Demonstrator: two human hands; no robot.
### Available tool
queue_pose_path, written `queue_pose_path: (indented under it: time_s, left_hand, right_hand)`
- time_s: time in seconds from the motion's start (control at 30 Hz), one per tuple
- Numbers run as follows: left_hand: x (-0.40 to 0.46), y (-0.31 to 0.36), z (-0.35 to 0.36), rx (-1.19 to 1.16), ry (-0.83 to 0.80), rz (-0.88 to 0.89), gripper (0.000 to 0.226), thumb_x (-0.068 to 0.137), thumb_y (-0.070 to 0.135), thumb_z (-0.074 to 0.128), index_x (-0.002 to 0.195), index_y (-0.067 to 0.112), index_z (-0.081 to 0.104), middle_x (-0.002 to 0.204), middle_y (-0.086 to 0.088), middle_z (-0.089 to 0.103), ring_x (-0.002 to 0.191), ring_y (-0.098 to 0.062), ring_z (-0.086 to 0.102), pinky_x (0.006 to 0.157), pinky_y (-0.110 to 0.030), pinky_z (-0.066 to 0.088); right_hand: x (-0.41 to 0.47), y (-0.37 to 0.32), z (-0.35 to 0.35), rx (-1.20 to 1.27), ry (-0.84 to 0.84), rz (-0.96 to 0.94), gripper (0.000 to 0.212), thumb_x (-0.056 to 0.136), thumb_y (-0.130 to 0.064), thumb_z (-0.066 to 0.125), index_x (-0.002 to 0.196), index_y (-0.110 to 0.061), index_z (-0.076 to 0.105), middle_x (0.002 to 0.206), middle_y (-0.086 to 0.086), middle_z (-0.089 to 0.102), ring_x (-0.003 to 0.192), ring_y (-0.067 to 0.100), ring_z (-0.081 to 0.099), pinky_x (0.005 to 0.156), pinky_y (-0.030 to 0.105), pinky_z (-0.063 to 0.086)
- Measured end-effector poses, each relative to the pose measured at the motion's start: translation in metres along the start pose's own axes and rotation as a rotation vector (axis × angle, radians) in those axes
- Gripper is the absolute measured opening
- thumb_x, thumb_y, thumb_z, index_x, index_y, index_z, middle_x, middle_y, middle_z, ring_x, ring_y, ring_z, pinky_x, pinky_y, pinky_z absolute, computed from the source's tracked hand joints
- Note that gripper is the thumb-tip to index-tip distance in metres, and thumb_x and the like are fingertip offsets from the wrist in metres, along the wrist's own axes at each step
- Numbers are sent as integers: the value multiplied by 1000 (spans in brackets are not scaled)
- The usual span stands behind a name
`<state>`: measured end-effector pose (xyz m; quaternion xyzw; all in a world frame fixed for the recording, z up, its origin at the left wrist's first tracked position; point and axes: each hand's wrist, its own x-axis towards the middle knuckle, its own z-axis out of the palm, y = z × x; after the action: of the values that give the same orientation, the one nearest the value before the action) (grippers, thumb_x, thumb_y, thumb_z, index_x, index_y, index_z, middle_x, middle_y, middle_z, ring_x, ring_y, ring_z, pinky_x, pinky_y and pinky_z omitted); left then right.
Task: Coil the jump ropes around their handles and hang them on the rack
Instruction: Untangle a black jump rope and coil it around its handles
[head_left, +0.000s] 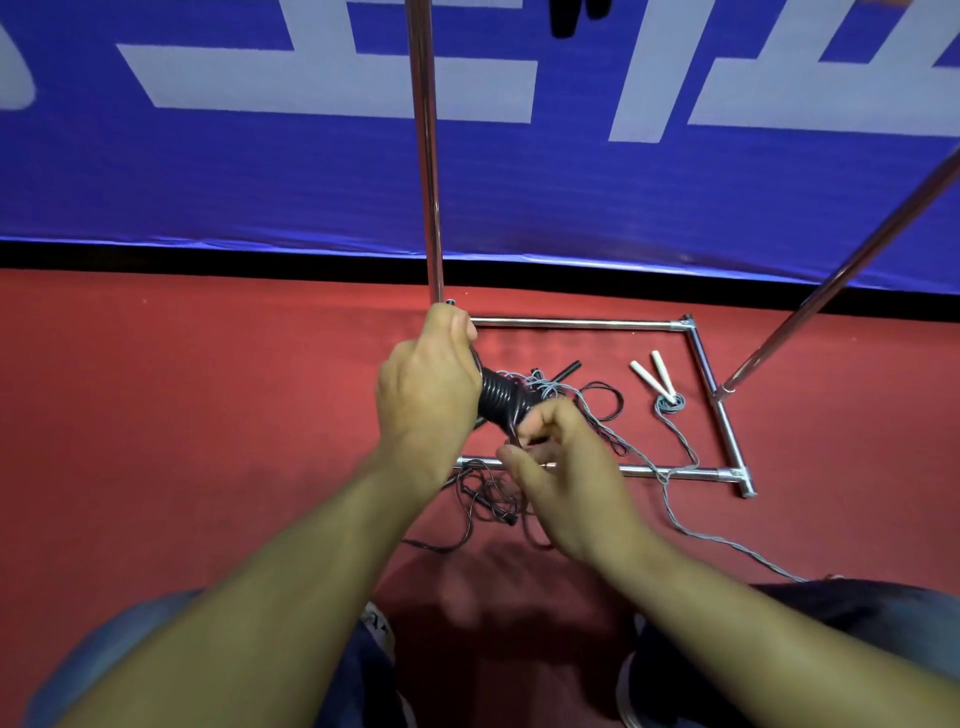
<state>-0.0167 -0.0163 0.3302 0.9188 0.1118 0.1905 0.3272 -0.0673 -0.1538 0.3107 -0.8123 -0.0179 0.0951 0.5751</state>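
Left hand (426, 384) clenched round handles of black jump rope (501, 402), coil sticking out twd right, above rack base (571, 323). Right hand (563, 467) just below coil, fingers pinching loose black cord end. More black cord tangled on red floor (208, 415) under hands. White-handled rope (660, 379) lying inside base frame, well apart to right, grey cord trailing twd knee. Rack upright (426, 156) behind left hand

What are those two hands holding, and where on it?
Left hand grips the black jump rope's handles at one end; right hand pinches the loose rope below the coil.
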Motion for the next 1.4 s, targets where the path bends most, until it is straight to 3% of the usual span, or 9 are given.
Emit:
queue_pose_path:
  time_s: [0.07,0.17,0.4,0.57,0.73,0.93,1.07,1.27,1.4]
  left_hand:
    - [0,2,1,-59,46,-1,32,102,35,26,95,23,56,71,-7,65,71,-40,59,65,-42,42]
    - [1,4,3,-115,83,-1,29,102,30,32,91,22,57,71,-6,66,72,-39,60,65,-42,42]
    - [5,2,-3,-98,64,-125,25,104,28,34,90,29,54,76,1,62,70,-24,50,65,-29,24]
    - [3,9,-5,-219,109,-127,26,103,22,36,84,27,52,68,10,54,72,-25,54,66,-34,36]
    - [10,8,-9,-288,143,-219,28,104,20,35,83,25,52,65,13,49,71,-20,51,68,-31,36]
    - [32,-7,-21,-300,228,-375,29,105,19,32,87,21,55,69,15,47,77,-19,49,67,-24,28]
    - [31,-5,-21,-310,209,-369,30,105,21,32,86,21,55,68,14,49,75,-18,50,68,-26,31]
    - [26,4,-19,-391,179,-373,35,105,21,32,76,25,51,66,12,49,63,-7,46,65,-28,33]
    - [27,9,-18,-472,177,-425,39,105,22,31,71,29,49,68,11,51,64,-8,48,61,-26,38]
  right_hand:
    - [-1,-12,4,503,-102,354,19,93,-10,65,85,-14,48,70,2,53,44,11,54,52,31,53]
    - [-6,-23,7,710,-274,658,29,98,-38,53,85,-12,59,65,5,60,42,12,56,36,17,38]
    - [-11,-20,7,544,-389,669,43,93,-56,48,84,-16,59,58,2,62,35,13,51,34,15,30]
    - [-12,-21,6,638,-550,693,36,88,-48,57,86,-12,59,48,3,51,25,7,33,32,8,16]
    - [-10,-13,16,628,-407,589,37,93,-48,53,80,-13,55,47,-2,28,37,10,24,41,19,17]
    - [-7,-3,17,490,-24,299,41,100,-28,38,75,-25,70,62,-13,46,59,7,44,61,21,35]
    - [-10,5,11,-98,-296,-99,29,100,-28,43,114,-32,68,90,-9,56,82,-5,53,84,16,41]
    - [8,4,0,-159,-319,-3,18,98,-14,54,89,-24,66,59,-7,53,56,10,51,61,30,50]
    - [5,0,4,-74,-189,-39,24,103,-8,39,87,-14,56,90,2,50,58,11,50,53,23,47]
